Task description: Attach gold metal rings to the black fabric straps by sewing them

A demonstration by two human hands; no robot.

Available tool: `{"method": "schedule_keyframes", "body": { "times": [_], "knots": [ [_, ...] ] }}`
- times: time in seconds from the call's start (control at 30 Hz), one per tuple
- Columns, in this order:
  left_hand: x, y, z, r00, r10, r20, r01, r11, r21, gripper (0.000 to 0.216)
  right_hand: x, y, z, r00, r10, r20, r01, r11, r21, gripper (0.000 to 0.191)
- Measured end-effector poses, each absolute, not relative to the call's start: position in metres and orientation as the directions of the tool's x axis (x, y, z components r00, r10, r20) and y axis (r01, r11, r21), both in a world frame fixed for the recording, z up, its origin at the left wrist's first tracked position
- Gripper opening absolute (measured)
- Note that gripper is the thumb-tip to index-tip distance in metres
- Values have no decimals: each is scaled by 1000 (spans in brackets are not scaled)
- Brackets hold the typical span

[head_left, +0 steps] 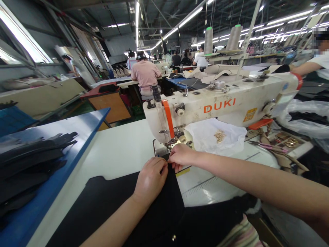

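A black fabric piece (pixel 108 202) lies on the white sewing table (pixel 120 151) and reaches up to the needle area of a white DUKI sewing machine (pixel 218 103). My left hand (pixel 151 179) rests on the cloth with its fingers pinching the far edge. My right hand (pixel 181 156) pinches the same edge just right of it, directly under the presser foot (pixel 177 139). The needle itself is hidden by my fingers.
A blue-edged side table (pixel 64 164) at the left carries stacked black cut pieces (pixel 28 164). A white cloth with small gold hardware (pixel 219 136) lies behind the machine; scissors (pixel 267 146) and clutter sit at the right. Other workers sit at machines beyond.
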State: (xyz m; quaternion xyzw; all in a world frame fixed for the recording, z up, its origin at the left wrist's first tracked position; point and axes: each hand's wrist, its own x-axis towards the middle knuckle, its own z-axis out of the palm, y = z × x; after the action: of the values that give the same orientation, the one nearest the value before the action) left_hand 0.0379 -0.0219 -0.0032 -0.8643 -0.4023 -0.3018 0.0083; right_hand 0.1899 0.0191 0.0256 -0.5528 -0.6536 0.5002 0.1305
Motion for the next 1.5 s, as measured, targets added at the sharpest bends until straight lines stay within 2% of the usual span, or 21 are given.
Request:
{"method": "schedule_keyframes", "body": {
  "times": [0.13,0.2,0.3,0.37,0.47,0.67,0.77,0.93,1.07,1.17,1.23,1.33,1.4,1.5],
  "knots": [
    [38,-21,-4,495,697,519,708,-670,224,15,210,7,20,-367,923,-120,654,164,-738,9],
    [38,-20,-4,494,701,515,708,-668,230,15,220,-3,14,-432,901,26,657,335,-675,12],
    [39,-21,-3,489,707,511,705,-665,245,15,228,-14,6,-588,773,239,645,626,-439,17],
    [39,-22,-2,487,705,516,703,-667,247,15,228,-16,2,-645,699,310,644,715,-273,19],
    [40,-22,0,493,696,522,702,-673,234,16,225,-15,0,-662,683,308,662,726,-187,18],
    [40,-22,0,513,677,528,697,-687,204,17,223,-12,-4,-708,640,297,641,759,-108,19],
    [39,-22,1,545,663,513,692,-701,170,18,226,-11,-2,-763,577,290,597,802,-26,16],
    [37,-20,3,591,647,481,679,-721,135,21,241,-14,15,-913,331,240,374,913,162,21],
    [36,-20,5,614,631,474,668,-735,114,24,244,-18,23,-952,92,291,176,945,274,31],
    [36,-20,5,612,628,480,665,-738,117,24,239,-19,20,-947,-28,319,69,955,290,33],
    [35,-20,4,613,621,488,659,-743,118,24,235,-21,16,-936,-28,351,76,957,280,32],
    [33,-19,3,634,600,488,641,-761,103,23,232,-26,11,-917,123,378,216,953,213,27],
    [32,-18,4,657,590,469,630,-772,89,23,232,-30,10,-908,240,343,300,944,135,24],
    [31,-17,8,707,587,394,620,-783,53,20,234,-32,10,-910,314,270,334,942,31,21]
  ]
}}
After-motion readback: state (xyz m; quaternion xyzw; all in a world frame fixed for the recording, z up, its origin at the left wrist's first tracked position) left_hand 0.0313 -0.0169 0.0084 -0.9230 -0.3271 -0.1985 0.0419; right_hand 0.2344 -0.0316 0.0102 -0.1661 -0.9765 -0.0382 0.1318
